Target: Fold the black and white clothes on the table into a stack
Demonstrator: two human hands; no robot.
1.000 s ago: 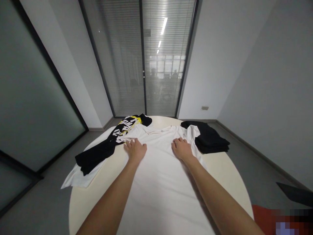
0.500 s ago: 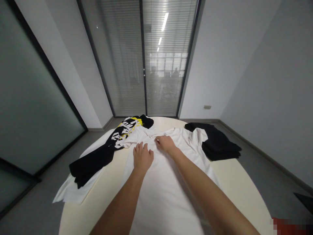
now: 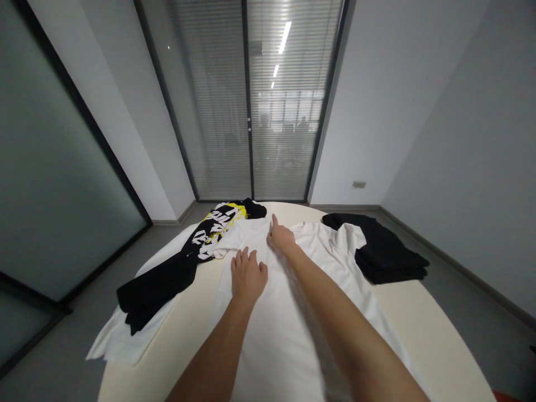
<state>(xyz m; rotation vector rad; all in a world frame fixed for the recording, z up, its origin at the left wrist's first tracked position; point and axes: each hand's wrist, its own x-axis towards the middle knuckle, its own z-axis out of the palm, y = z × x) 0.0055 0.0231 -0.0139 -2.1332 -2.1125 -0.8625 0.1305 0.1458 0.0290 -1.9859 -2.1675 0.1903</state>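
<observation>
Your white shirt (image 3: 276,335) lies spread on the tabletop (image 3: 435,329). Your left hand (image 3: 248,276) rests on it, flat with fingers parted; your right hand (image 3: 281,237) points its index finger at the collar, and you can't tell whether its curled fingers pinch cloth. A sideways tug could drag the printed shirt (image 3: 213,226), which meets the left sleeve, or the black pile (image 3: 385,251) against the right sleeve. Pressing down could set the wrinkles near the right shoulder.
</observation>
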